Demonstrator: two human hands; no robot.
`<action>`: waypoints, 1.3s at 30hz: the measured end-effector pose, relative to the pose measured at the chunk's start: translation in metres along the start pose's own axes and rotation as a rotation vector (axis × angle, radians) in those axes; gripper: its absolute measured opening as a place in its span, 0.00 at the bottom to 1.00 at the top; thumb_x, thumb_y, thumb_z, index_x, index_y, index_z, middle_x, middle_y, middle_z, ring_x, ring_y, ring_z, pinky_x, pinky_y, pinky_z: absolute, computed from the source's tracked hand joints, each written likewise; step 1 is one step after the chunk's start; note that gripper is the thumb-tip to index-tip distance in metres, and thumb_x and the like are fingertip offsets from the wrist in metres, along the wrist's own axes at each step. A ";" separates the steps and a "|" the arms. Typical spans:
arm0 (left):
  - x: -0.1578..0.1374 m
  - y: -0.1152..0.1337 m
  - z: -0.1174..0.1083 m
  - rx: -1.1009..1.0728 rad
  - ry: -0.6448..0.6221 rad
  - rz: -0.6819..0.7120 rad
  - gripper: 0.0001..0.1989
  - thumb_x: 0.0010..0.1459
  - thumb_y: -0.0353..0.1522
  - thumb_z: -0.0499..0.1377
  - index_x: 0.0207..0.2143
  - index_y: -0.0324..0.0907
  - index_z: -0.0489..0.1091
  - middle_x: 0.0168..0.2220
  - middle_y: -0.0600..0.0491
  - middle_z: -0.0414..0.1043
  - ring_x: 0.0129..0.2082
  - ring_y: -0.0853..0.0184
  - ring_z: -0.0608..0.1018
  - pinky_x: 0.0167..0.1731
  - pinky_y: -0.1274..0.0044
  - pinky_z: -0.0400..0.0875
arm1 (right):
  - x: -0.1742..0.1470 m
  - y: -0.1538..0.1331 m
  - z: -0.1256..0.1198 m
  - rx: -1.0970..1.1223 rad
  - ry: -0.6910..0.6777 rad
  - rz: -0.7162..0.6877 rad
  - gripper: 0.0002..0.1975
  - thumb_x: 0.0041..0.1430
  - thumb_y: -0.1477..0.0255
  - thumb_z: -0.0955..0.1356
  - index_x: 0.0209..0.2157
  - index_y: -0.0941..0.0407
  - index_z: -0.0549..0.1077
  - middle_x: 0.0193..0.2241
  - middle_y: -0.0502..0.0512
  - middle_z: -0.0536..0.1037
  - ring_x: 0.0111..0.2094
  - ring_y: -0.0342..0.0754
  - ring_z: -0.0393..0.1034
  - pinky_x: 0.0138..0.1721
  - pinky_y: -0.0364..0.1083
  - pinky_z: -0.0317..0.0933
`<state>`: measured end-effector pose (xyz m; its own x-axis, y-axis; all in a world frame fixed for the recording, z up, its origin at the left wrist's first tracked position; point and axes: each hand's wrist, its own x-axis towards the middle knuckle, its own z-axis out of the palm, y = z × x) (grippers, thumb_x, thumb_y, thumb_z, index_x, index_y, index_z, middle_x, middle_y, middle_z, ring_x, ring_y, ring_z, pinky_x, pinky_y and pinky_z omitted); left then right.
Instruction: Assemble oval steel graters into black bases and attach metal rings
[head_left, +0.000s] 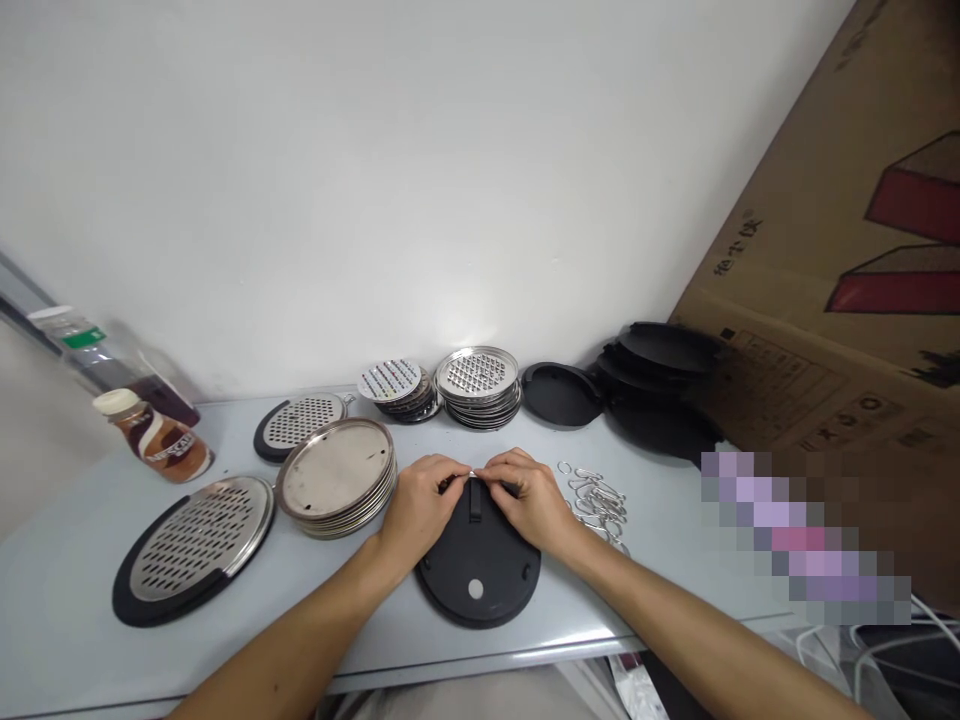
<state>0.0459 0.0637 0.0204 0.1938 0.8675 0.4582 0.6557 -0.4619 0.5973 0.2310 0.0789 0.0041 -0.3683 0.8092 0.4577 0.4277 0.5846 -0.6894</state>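
Note:
A round black plastic disc [480, 575] lies flat near the table's front edge, with a short strap-like tab [475, 500] and a pale round spot on it. At its far rim, my left hand [426, 510] and my right hand [531, 500] meet, thumbs and forefingers pinched together. A tiny bright bit of metal [472, 474] shows between the fingertips; the fingers hide most of it. Right of my right hand lies a loose pile of wire clips and rings [598, 505]. Left of my left hand stands a stack of round metal plates [337, 470].
Black-rimmed graters [196, 545] lie at the left, near a coffee bottle [161, 440] and a taller bottle [112, 365]. Along the wall stand stacked grater discs [478, 385], smaller discs [390, 382] and black covers [652, 375]. A big cardboard box [832, 350] borders the right side.

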 end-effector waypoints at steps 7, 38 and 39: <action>-0.006 0.002 -0.006 0.040 -0.071 0.046 0.13 0.59 0.22 0.57 0.42 0.43 0.76 0.39 0.52 0.78 0.41 0.65 0.77 0.46 0.71 0.71 | 0.002 0.001 0.002 -0.021 0.001 -0.018 0.18 0.55 0.84 0.65 0.39 0.51 0.80 0.34 0.54 0.78 0.39 0.50 0.70 0.43 0.50 0.66; -0.011 0.014 -0.011 0.056 -0.223 0.055 0.19 0.61 0.29 0.58 0.55 0.43 0.67 0.49 0.49 0.72 0.50 0.61 0.71 0.54 0.66 0.67 | 0.000 -0.001 -0.001 -0.089 0.012 0.058 0.16 0.52 0.84 0.63 0.37 0.55 0.77 0.32 0.54 0.76 0.34 0.47 0.69 0.38 0.46 0.63; -0.011 0.015 -0.014 0.059 -0.238 0.046 0.21 0.61 0.30 0.59 0.57 0.44 0.66 0.51 0.48 0.71 0.52 0.61 0.70 0.55 0.66 0.66 | 0.001 -0.001 -0.003 -0.084 0.009 0.081 0.17 0.52 0.84 0.63 0.38 0.55 0.77 0.32 0.54 0.76 0.33 0.47 0.69 0.37 0.46 0.63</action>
<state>0.0434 0.0447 0.0338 0.3867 0.8680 0.3116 0.6825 -0.4966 0.5363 0.2323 0.0793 0.0069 -0.3220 0.8544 0.4079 0.5235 0.5197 -0.6752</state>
